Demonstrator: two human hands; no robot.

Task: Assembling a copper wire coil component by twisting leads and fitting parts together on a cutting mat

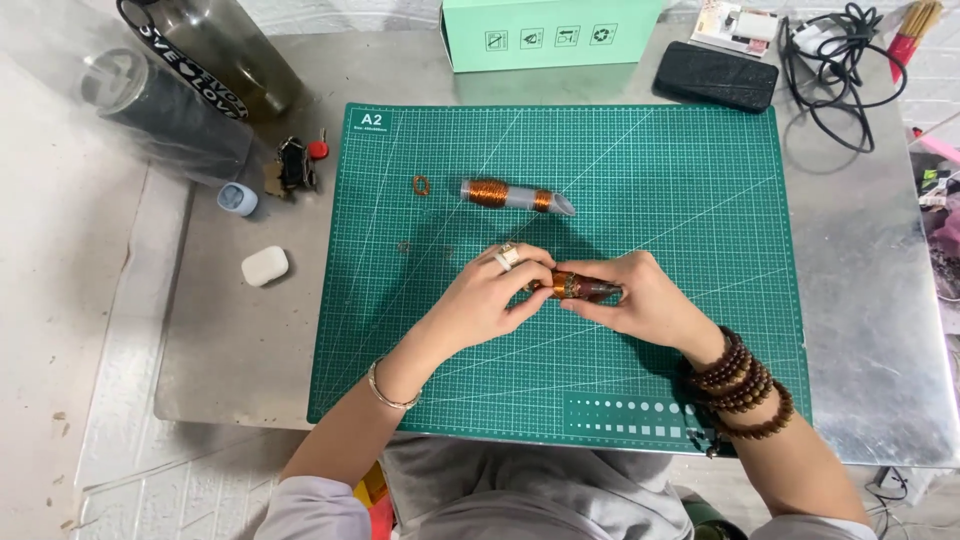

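Looking down from your head view, your left hand and right hand both pinch a copper-wound tube low over the green cutting mat, fingers closed to steady it; a second wound tube lies just beyond.

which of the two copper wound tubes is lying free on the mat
The clear tube farther from the person lies free; both hands pinch the nearer one.

Wound tube on mat — behind both hands.
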